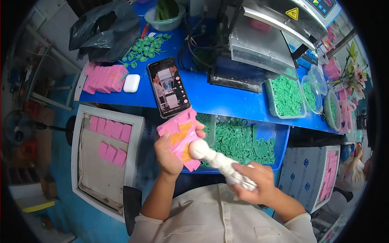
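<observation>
My left hand (168,156) grips a pink rubber mold (185,125), tilted so its face with orange-yellow patches is toward me. In my right hand (257,180) is a white cloth dabber (219,160) with a rounded, ball-like end and a twisted handle. Its ball end touches the lower right part of the mold's face. Beneath my hands, a blue tray (279,156) holds many green ring-shaped pieces (235,139). Just beyond the mold, a phone (168,87) lies with its screen lit.
A stack of pink molds (104,78), a white case (131,83) and green cup-like pieces (149,47) lie at the left of the blue table. A machine (259,44) stands at the back right, beside a container of green pieces (285,95). More pink blocks (111,129) rest on a white-framed panel.
</observation>
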Available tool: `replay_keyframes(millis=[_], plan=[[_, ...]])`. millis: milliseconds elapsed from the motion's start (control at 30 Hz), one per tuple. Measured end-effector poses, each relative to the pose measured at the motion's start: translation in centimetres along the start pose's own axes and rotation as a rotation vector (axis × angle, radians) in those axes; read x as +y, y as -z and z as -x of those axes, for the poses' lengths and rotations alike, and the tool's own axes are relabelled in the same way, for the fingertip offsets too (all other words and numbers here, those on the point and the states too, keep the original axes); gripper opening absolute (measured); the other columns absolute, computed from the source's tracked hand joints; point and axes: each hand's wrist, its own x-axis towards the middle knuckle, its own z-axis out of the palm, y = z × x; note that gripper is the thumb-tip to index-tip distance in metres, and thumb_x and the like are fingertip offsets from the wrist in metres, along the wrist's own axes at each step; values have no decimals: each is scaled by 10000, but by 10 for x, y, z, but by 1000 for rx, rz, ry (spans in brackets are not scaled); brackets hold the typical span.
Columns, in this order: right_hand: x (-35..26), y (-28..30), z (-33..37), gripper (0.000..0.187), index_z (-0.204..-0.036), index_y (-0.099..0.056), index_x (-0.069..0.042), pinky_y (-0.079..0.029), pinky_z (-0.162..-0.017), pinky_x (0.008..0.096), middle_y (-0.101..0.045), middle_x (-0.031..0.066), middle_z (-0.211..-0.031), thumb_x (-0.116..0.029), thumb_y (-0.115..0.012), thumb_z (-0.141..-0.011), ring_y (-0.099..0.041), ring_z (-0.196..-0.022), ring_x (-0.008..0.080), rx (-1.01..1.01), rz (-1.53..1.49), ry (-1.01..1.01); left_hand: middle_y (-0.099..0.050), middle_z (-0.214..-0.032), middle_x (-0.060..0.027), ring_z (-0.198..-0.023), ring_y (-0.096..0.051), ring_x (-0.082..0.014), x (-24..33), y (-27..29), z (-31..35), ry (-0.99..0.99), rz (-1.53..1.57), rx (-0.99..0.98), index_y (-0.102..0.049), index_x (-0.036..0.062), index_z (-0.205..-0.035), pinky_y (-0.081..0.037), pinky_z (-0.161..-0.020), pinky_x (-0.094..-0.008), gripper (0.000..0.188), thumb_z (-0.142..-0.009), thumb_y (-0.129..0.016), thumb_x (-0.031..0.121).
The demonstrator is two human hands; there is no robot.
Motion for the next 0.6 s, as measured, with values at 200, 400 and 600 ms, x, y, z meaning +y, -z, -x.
replay_keyframes(millis=[200, 400, 600], plan=[[10, -27, 33, 514, -1118, -585, 6, -422, -454, 292, -588, 132, -722, -156, -718, -649, -540, -551, 199, 382, -349, 9, -624, -891, -238, -742, -625, -322, 1, -8, 0, 24, 54, 25, -511, -49, -1132, -520, -668, -430, 634, -854, -348, 496], [1, -10, 40, 576, -1175, -565, -40, -403, -440, 278, -546, 112, -722, -201, -731, -648, -519, -508, 188, 311, -164, 58, -618, -864, -240, -720, -620, -328, -2, -9, 5, 56, 42, 102, -514, -44, -1125, -519, -643, -429, 635, -840, -338, 495], [1, -4, 20, 544, -1103, -655, -84, -412, -435, 282, -555, 88, -729, -233, -757, -590, -529, -507, 206, -269, 25, -47, -622, -899, -240, -770, -634, -347, -7, -4, 4, 170, 201, 42, -494, -47, -1176, -531, -702, -489, 631, -828, -364, 464]])
